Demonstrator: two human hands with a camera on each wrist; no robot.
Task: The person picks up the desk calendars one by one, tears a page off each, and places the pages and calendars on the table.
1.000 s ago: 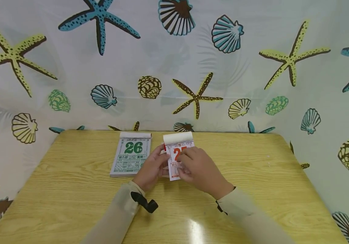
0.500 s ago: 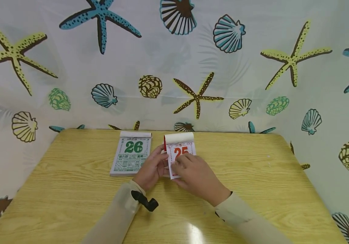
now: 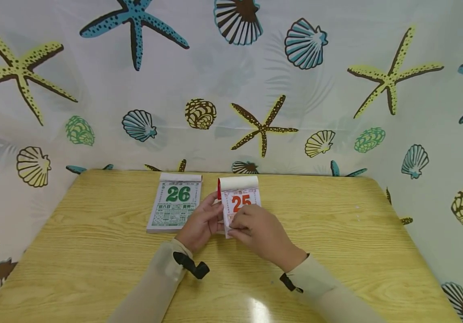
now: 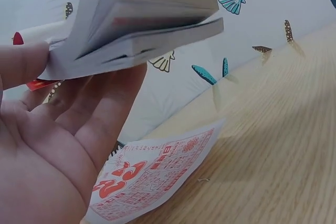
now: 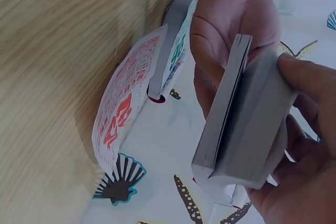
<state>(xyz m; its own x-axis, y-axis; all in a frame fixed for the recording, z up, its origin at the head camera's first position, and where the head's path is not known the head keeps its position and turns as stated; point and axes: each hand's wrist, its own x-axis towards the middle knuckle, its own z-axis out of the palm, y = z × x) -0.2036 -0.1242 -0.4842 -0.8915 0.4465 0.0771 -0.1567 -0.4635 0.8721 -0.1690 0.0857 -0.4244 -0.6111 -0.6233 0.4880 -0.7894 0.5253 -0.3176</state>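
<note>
A tear-off calendar [image 3: 237,197] showing a red 25 is held tilted above the table, its white top cover curled back. My left hand [image 3: 200,226] grips its left side, thumb in front and fingers behind, as the left wrist view shows. At the lower part of the pad, my right hand [image 3: 261,233] pinches a thick bunch of pages between thumb and fingers. In the right wrist view the page block [image 5: 257,124] stands parted from the rest of the pad. Beneath, a loose sheet [image 4: 152,177] with red print lies curled on the table.
Left of my hands, a second tear-off calendar [image 3: 174,204] with a green 26 lies flat on the wooden table [image 3: 94,251]. A white cloth [image 3: 166,80] printed with starfish and shells hangs behind the table's far edge and along both sides.
My right hand has shifted down the pad, and its fingers have drawn together at the lower pages. More of the red 25 shows. My left hand keeps its grip.
</note>
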